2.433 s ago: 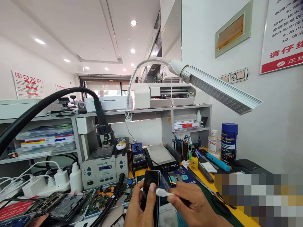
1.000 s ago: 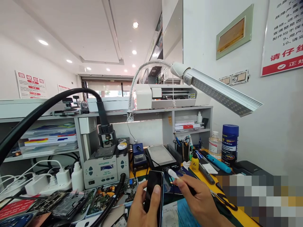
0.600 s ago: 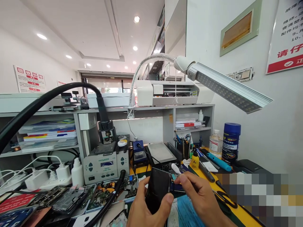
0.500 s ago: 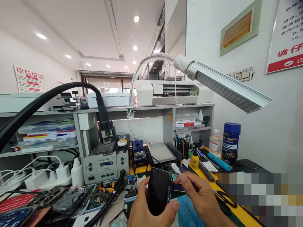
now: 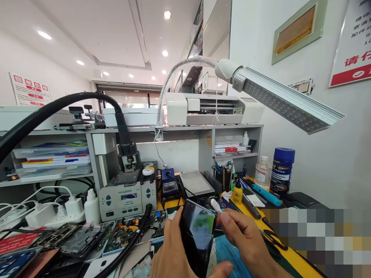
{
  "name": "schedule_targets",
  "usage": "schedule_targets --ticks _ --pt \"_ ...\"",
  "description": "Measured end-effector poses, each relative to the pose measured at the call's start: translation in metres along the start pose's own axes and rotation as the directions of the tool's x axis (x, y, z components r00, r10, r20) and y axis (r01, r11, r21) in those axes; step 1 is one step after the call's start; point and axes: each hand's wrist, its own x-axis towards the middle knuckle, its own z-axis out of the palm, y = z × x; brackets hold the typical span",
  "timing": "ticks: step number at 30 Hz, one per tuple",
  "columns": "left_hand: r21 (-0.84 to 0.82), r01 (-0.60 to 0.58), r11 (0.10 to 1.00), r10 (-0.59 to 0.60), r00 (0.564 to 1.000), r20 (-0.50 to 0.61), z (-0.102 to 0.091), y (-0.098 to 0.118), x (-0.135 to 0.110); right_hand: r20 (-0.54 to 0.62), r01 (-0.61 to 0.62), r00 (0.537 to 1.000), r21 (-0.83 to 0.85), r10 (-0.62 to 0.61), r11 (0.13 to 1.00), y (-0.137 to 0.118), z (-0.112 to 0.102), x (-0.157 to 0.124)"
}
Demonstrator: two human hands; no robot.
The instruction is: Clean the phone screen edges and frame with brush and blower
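Observation:
My left hand (image 5: 174, 247) is wrapped round a black smartphone (image 5: 198, 235), which it holds tilted up with the glossy screen toward me. Bright green and white patches show as reflections on the glass. Beside the phone's right edge, my right hand (image 5: 246, 237) is closed in a pinch on a small white tool with a rounded end (image 5: 216, 205). Its other end is hidden by the fingers, so I cannot tell whether it touches the phone. Beneath the hands lies a blue sheet (image 5: 228, 256).
Opened phones and circuit boards (image 5: 130, 233) crowd the left, crossed by a black hose (image 5: 135, 243). A grey soldering station (image 5: 124, 200) stands behind them. To the right are a yellow bottle (image 5: 237, 193), black scissors (image 5: 274, 239) and a blue can (image 5: 281, 172). A lamp (image 5: 290, 102) hangs overhead.
The phone has turned and tipped slightly, its top edge shifting right, and its dark screen now shows bright reflections. My left hand has moved a little lower. The view has shifted slightly.

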Motion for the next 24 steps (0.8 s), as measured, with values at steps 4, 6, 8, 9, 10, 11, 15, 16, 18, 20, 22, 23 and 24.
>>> schedule_targets --ticks 4,6,8,9,10,11,15,16,18,20,22,23,24 --pt "0.055 -0.023 0.998 0.023 1.0 0.003 0.003 -0.012 -0.001 0.006 0.01 1.0 0.007 -0.01 1.0 0.003 0.0 -0.001" --pt "0.048 -0.059 0.997 0.058 0.998 0.016 0.004 -0.017 -0.001 0.007 0.016 1.0 0.008 -0.016 1.0 0.003 0.0 -0.002" --pt "0.009 -0.112 0.994 0.112 0.993 0.025 0.004 -0.021 -0.001 0.011 0.02 1.0 0.01 -0.02 1.0 0.003 0.0 -0.002" --pt "-0.016 -0.134 0.991 0.134 0.991 0.023 0.003 -0.021 -0.001 0.014 0.02 1.0 0.011 -0.02 1.0 0.002 0.001 -0.002" --pt "-0.04 -0.149 0.988 0.15 0.989 0.014 0.003 -0.02 -0.001 0.018 0.018 1.0 0.013 -0.018 1.0 0.001 0.001 -0.002" --pt "-0.061 -0.16 0.985 0.16 0.987 -0.002 0.002 -0.018 -0.001 0.022 0.014 1.0 0.015 -0.015 1.0 0.0 0.001 -0.002" --pt "-0.085 -0.194 0.977 0.189 0.98 -0.067 0.002 -0.013 -0.001 0.021 -0.017 1.0 0.025 0.016 1.0 -0.004 0.001 -0.001" --pt "-0.067 -0.196 0.978 0.192 0.979 -0.064 0.002 -0.012 -0.001 0.02 -0.025 1.0 0.029 0.024 0.999 -0.005 0.001 -0.001" --pt "-0.028 -0.182 0.983 0.181 0.983 -0.039 0.004 -0.013 -0.001 0.02 -0.044 0.999 0.036 0.043 0.998 -0.005 0.0 0.0" --pt "-0.002 -0.164 0.986 0.164 0.986 -0.023 0.005 -0.015 0.0 0.021 -0.062 0.998 0.047 0.061 0.997 -0.004 0.0 0.001" --pt "0.013 -0.169 0.986 0.169 0.985 -0.032 0.007 -0.016 0.0 0.024 -0.077 0.997 0.057 0.076 0.995 -0.003 0.0 0.002" --pt "0.021 -0.178 0.984 0.178 0.983 -0.042 0.007 -0.016 0.0 0.025 -0.082 0.996 0.06 0.08 0.995 -0.002 0.0 0.002" --pt "0.027 -0.183 0.983 0.184 0.981 -0.052 0.008 -0.016 0.0 0.028 -0.085 0.996 0.063 0.083 0.994 -0.002 0.0 0.002"
